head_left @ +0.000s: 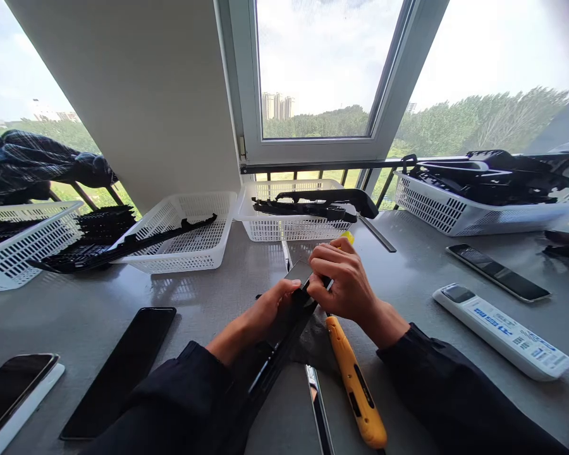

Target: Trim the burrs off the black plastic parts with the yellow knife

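A long black plastic strip point(277, 357) slants from the front of the table up to my hands. My left hand point(275, 303) is closed around its far part, the thumb lying on top. Just to the right, my right hand point(341, 278) is a fist against the same end of the strip. A yellow tool end point(347, 237) sticks out beyond that fist; the rest of the tool is hidden by my fingers. Below my right hand lies a yellow-orange tool handle point(355, 382), beside a shiny metal strip point(317, 407).
White baskets point(189, 259) with black plastic parts line the window side. On the left lie a black phone point(121, 373) and another phone point(16, 385). A phone point(497, 272) and a white remote-like device point(502, 332) are on the right. A metal ruler-like strip point(378, 235) lies behind.
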Available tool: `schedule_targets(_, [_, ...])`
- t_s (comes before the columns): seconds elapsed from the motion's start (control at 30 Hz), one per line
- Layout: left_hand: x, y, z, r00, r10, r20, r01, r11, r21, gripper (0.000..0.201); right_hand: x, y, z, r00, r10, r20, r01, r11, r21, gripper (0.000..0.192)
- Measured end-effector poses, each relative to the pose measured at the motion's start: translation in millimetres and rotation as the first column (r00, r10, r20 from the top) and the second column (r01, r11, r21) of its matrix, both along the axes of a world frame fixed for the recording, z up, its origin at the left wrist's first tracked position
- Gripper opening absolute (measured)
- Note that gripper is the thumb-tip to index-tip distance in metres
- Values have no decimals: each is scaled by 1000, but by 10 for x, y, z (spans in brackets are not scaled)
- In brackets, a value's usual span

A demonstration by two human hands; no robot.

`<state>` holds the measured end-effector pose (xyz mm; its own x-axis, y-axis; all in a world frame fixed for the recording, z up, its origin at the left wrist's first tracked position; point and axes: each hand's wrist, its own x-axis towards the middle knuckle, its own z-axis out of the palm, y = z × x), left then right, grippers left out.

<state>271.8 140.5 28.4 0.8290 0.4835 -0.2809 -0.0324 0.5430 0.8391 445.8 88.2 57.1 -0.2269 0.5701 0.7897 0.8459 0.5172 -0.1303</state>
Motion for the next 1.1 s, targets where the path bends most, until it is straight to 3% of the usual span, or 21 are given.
schedule_targets(0.3, [18,58,-117,999,-50,6,49,996,77,51,15,-2,13,1000,4,-5,-5,999,-41,23])
schedule_targets(0.67, [29,100,-136,996,-59,74,37,962,269,39,-82,-20,-29,980,-157,-124,155,988,-30,26])
schedule_targets(0.83, [19,95,-126,997,-40,60,23,968,251,35,-109,-11,-37,969,-192,-155,191,981,-25,28])
schedule_targets(1.1, [60,55,-165,995,68,68,-75,992,106,38,-29,-25,-24,994,-106,-6,106,994,35,26])
